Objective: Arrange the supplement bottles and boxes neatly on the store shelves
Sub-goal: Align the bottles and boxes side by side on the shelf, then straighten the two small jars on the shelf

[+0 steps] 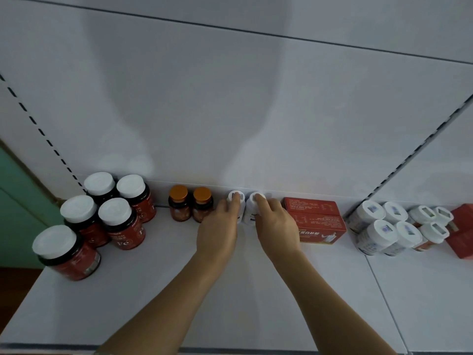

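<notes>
Shelf: a white shelf board (179, 290) is seen from above, closed behind by a white back panel (230, 111); a seam to a neighbouring board runs down its right part.
Left hand: the left hand (217, 231) is reached to the shelf's back edge, its fingers curled round a small white bottle (235, 201), which is held from the front and top.
Right hand: the right hand (277, 228) is curled over a second white bottle (252, 213), with a fingertip laid on its cap.
White pair: the two held bottles are stood upright, just beside each other, against the back edge near the shelf's middle.
Amber pair: two dark bottles with orange caps (190, 204) are set side by side at the back edge, just left of the left hand.
Red bottles: five larger red bottles with white caps (102, 221) are grouped at the back left corner, running forward along the left edge.
Red box: a red box (316, 219) is placed at the back edge, just right of the right hand.
Right group: a cluster of white bottles (399, 226) is stood past the seam, with another red box (462, 234) at the frame's right edge.
</notes>
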`<state>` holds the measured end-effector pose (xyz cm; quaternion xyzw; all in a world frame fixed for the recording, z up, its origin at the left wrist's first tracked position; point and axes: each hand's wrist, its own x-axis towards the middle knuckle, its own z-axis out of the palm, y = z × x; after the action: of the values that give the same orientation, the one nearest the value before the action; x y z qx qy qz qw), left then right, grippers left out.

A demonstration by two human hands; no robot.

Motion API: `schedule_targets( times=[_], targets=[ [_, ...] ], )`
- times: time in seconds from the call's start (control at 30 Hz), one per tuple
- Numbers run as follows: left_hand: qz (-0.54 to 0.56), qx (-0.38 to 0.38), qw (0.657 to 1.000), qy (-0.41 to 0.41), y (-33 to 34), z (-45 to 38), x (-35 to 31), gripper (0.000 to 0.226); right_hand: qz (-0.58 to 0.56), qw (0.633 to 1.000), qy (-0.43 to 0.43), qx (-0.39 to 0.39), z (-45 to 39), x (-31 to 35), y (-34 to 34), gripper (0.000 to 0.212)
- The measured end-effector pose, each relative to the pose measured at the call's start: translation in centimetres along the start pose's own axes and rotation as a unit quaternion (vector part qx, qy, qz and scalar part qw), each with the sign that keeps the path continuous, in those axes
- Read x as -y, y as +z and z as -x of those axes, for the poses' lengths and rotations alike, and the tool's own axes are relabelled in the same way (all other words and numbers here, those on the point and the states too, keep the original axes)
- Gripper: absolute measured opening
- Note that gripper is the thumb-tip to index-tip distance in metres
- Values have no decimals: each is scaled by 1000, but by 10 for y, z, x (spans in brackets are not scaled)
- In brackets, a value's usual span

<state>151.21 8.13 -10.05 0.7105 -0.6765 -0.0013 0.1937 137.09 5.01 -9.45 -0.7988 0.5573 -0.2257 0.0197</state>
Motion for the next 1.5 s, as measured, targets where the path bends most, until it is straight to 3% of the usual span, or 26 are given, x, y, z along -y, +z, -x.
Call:
schedule_targets(
  times=[0.33, 0.47, 0.53, 0.63, 0.73, 0.9, 1.07, 1.3, 1.5],
  targets=[
    [4, -12, 1000, -23, -3, 3, -3, 61, 0, 1000, 10, 24, 0, -3, -2, 52],
    [-7, -21, 999, -28, -14, 10, -3, 62, -12, 1000, 1, -13, 4, -1, -10, 61],
    [0, -58, 998, -15, -25, 15, 1, 58, -22, 997, -28, -70, 6, 4, -15, 52],
    [8, -182, 983, 22, -34, 25, 15, 46, -52, 984, -94, -145, 7, 20, -20, 36],
    [79, -227, 971, -19, -43, 34, 34, 46, -138, 973, -118, -141, 10, 47, -16, 43],
    [245, -125, 953, -130, -36, 42, 58, 79, -265, 963, -40, -35, 21, 93, 4, 69],
    [311, -34, 930, -194, -29, 31, 81, 90, -295, 953, 9, 60, 16, 105, 28, 89],
    [313, 11, 939, -139, -19, 24, 104, 95, -304, 942, 82, 117, 8, 122, 43, 95],
    [320, -1, 945, -75, -16, 23, 111, 86, -280, 946, 99, 130, 7, 129, 49, 101]
  ],
)
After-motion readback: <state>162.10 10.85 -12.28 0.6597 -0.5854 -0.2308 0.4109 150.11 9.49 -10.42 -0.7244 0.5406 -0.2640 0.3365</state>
